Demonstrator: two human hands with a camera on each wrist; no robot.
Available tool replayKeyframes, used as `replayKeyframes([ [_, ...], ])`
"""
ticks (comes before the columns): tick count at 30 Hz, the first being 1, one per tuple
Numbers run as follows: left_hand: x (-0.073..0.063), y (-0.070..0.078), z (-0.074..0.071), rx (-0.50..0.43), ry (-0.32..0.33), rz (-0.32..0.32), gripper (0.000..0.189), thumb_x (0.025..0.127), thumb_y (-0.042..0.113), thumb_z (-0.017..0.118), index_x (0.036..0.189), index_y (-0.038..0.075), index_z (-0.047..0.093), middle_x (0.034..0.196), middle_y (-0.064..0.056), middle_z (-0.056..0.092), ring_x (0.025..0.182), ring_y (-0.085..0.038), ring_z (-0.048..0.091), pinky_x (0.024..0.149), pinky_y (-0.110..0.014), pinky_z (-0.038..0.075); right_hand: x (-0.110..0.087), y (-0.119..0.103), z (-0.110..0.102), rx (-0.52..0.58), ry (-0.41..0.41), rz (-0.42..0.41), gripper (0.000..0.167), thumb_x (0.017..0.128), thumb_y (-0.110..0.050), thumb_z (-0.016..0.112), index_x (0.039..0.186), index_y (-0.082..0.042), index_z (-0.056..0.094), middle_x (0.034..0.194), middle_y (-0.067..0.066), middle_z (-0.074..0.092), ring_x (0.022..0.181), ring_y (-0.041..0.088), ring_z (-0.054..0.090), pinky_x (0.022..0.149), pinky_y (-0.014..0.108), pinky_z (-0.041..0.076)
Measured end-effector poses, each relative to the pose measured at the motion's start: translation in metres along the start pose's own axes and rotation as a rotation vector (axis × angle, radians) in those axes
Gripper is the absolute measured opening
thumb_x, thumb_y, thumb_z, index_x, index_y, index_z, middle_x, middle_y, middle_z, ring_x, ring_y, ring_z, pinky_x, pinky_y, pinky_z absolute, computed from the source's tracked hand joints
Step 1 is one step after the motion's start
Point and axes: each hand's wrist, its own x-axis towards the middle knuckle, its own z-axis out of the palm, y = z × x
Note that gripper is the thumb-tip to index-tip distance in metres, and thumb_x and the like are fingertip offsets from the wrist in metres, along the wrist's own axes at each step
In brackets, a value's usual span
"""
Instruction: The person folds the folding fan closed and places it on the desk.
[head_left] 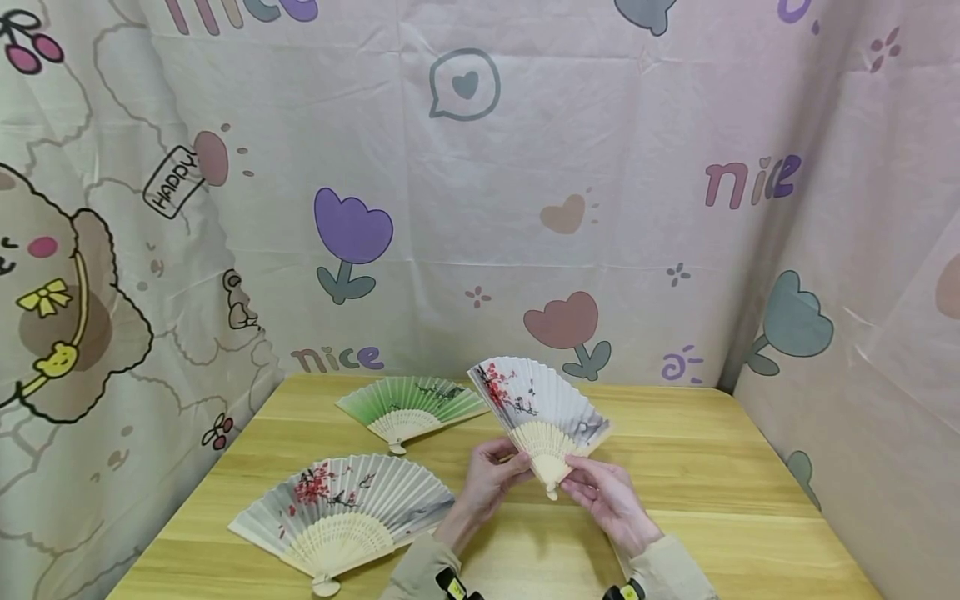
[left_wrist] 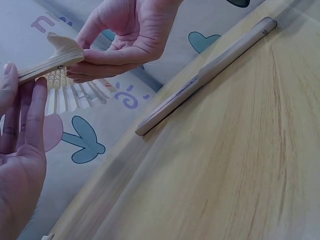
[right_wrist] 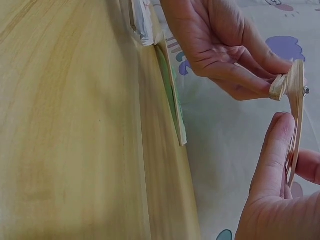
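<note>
Beige sleeves [head_left: 671,571] toward the near edge of the table [head_left: 750,533], then a spread red-blossom fan [head_left: 348,518] toward the near left corner. Just right of centre, raised above the table, a second blossom fan [head_left: 542,417], partly spread, pinched by the ribs on either side by left hand [head_left: 489,481] and right hand [head_left: 611,502]; best worked from the outer ribs, lightly and evenly, sparing the pleats. Near the far edge, left of centre, a spread green fan [head_left: 412,407].
</note>
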Motion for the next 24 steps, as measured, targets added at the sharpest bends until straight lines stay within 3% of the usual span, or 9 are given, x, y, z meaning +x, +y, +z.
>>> replayKeyframes([
  [16, 0.0000, -0.0025, -0.0022, 0.034, 0.003, -0.016, 0.033, 0.095, -0.008, 0.059, 0.109, 0.019, 0.074, 0.105, 0.002, 0.075, 0.096, -0.013, 0.074, 0.092, -0.031, 0.064, 0.0005, 0.0009, -0.0014, -0.002, -0.005, -0.007, 0.021, 0.099, -0.008, 0.059, 0.088, -0.016, 0.074, 0.080, 0.000, 0.077, 0.077, 0.009, 0.075, 0.081, 0.019, 0.066],
  [24, 0.0010, -0.0028, -0.0018, 0.033, -0.003, -0.020, 0.033, 0.094, -0.009, 0.060, 0.106, 0.019, 0.075, 0.103, 0.003, 0.075, 0.094, -0.012, 0.074, 0.090, -0.030, 0.065, 0.0004, 0.0011, -0.0016, -0.012, -0.013, -0.013, 0.022, 0.100, -0.007, 0.057, 0.087, -0.015, 0.073, 0.081, 0.000, 0.076, 0.078, 0.009, 0.074, 0.082, 0.020, 0.065],
])
